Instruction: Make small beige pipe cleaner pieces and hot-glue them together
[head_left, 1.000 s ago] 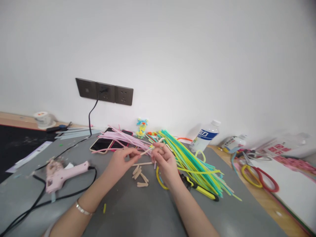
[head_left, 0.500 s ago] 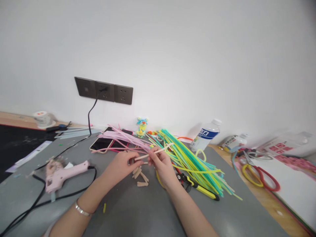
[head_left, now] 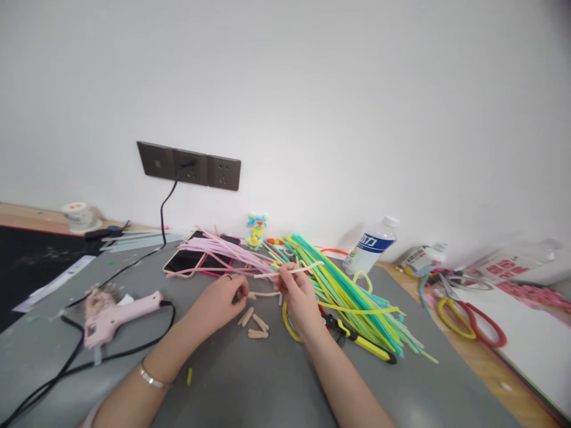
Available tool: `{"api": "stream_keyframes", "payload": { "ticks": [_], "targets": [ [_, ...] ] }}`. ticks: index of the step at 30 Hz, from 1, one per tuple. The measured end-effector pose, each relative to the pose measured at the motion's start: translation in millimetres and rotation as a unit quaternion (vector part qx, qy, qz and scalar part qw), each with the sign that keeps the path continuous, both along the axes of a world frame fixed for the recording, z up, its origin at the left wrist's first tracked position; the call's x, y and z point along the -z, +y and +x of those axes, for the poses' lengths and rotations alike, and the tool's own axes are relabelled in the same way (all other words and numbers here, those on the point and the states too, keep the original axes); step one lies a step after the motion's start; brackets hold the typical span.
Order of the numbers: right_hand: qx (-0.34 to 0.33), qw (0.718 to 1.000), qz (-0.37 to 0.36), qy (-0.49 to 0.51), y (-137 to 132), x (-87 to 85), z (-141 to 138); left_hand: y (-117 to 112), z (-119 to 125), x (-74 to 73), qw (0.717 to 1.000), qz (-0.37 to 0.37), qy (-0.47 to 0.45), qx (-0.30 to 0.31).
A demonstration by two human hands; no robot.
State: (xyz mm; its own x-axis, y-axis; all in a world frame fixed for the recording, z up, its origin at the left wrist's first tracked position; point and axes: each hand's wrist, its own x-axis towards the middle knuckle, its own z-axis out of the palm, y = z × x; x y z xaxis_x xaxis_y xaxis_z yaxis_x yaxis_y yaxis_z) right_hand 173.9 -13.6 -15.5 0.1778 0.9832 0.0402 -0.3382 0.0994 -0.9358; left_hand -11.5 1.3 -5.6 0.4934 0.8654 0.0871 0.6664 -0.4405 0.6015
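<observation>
A beige pipe cleaner point(head_left: 308, 267) is pinched between the thumb and fingers of my right hand point(head_left: 298, 292). It lies nearly level, one end pointing left and the other bent slightly up at the right. My left hand point(head_left: 227, 299) is closed, fingertips together, apart from that strip; whatever is in the pinch is hidden. Right beside its fingertips is another beige pipe cleaner point(head_left: 266, 295), and I cannot tell whether they touch it. Several short folded beige pieces point(head_left: 257, 334) lie on the grey table point(head_left: 241, 386) below my hands.
Pink pipe cleaners point(head_left: 227, 246) lie across phones point(head_left: 184, 261). Yellow and green ones point(head_left: 348, 291) spread rightward, beside yellow-handled pliers point(head_left: 366, 345). A pink glue gun point(head_left: 120, 318) with a black cord is left. A bottle point(head_left: 370, 245), a small figure point(head_left: 257, 230) and scissors point(head_left: 473, 321) stand or lie around.
My left hand has let go of the strip's left end and moved slightly down. My right hand has carried the strip a little up and right. More of the second beige pipe cleaner shows.
</observation>
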Motion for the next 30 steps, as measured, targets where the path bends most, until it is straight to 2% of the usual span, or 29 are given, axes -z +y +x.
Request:
{"api": "stream_keyframes", "payload": {
  "ticks": [3, 6, 10, 13, 16, 20, 27, 30],
  "targets": [
    [0.008, 1.000, -0.009, 0.014, 0, -0.6, 1, 3, 1, -0.4, 0.998, -0.004, -0.054, -0.017],
    [0.006, 1.000, 0.008, -0.007, 1, -0.1, 2, 4, 4, -0.5, 0.985, -0.026, -0.166, -0.036],
    [-0.035, 0.998, 0.025, -0.044, -1, 0.4, 0, 4, 8, -1.3, 0.932, -0.128, -0.335, -0.054],
    [-0.093, 0.991, 0.030, -0.093, -4, -0.9, -2, 3, 9, -4.2, 0.899, -0.194, -0.387, -0.059],
    [-0.107, 0.981, 0.054, -0.153, -7, -2.5, -4, 1, 10, -7.7, 0.885, -0.223, -0.405, -0.049],
    [-0.095, 0.982, 0.038, -0.160, -7, -4.1, -3, -2, 11, -9.5, 0.891, -0.229, -0.391, -0.016],
    [-0.115, 0.985, 0.008, -0.129, -6, -2.8, -3, -1, 11, -3.1, 0.923, -0.164, -0.348, 0.013],
    [-0.128, 0.986, -0.015, -0.103, -6, -3.2, -3, -2, 10, -3.6, 0.925, -0.156, -0.346, 0.015]
  ]
}}
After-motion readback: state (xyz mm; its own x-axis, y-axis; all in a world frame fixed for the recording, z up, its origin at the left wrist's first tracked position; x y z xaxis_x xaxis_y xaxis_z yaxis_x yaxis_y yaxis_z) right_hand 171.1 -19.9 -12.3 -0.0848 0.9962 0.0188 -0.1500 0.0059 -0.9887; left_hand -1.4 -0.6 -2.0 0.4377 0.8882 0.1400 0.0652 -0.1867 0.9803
